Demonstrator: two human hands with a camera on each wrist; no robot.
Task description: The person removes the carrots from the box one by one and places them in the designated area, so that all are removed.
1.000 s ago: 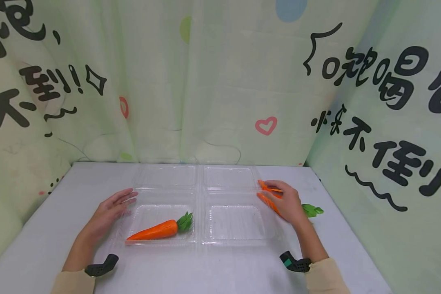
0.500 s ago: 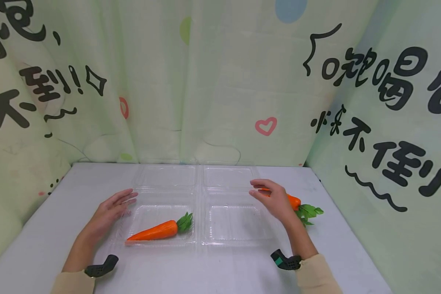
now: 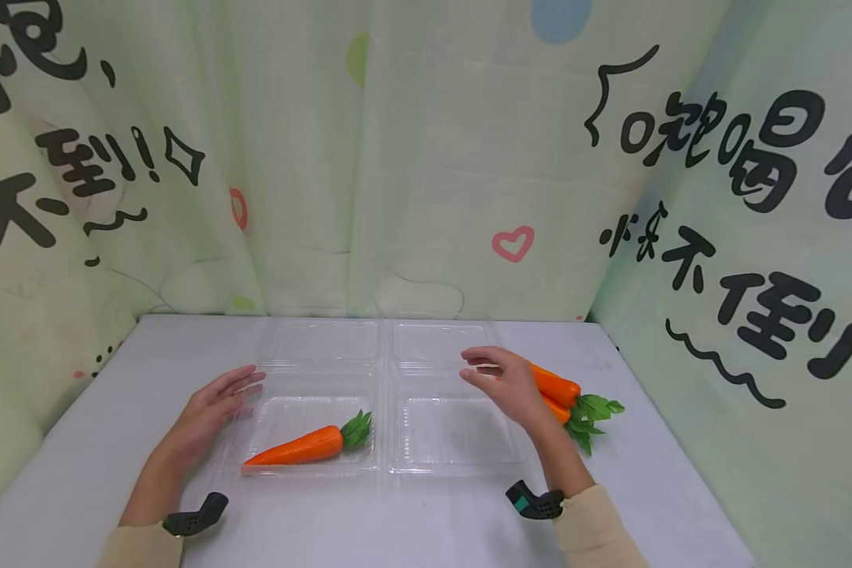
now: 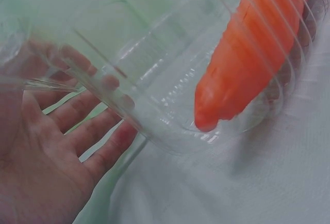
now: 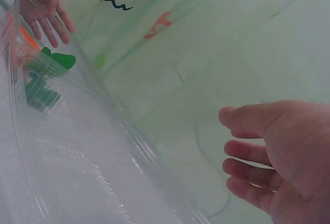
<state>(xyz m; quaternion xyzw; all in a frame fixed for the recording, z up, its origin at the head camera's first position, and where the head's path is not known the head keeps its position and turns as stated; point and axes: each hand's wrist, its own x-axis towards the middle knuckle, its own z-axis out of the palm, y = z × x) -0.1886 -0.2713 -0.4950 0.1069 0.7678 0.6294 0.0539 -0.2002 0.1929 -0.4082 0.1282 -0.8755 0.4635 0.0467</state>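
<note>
Two clear plastic clamshell boxes stand side by side with lids raised at the back. In the left box [image 3: 312,404] lies one orange carrot [image 3: 301,447] with green leaves. My left hand [image 3: 213,406] is beside that box; in the left wrist view its outstretched fingers [image 4: 85,110] are at the clear wall. My right hand [image 3: 507,386] is over the right side of the right box [image 3: 454,430], its fingers apart and holding nothing, as the right wrist view also shows. Partly hidden behind it, more carrots [image 3: 557,389] with leafy tops lie on the table.
The table [image 3: 326,521] is covered in white. Pale green curtains [image 3: 426,158] with black writing hang behind it and at both sides. The clear box lids [image 3: 323,341] reach toward the table's back edge.
My right hand has let go of the carrots on the right and moved left toward the right box, uncovering more of them. The left hand stays in place.
</note>
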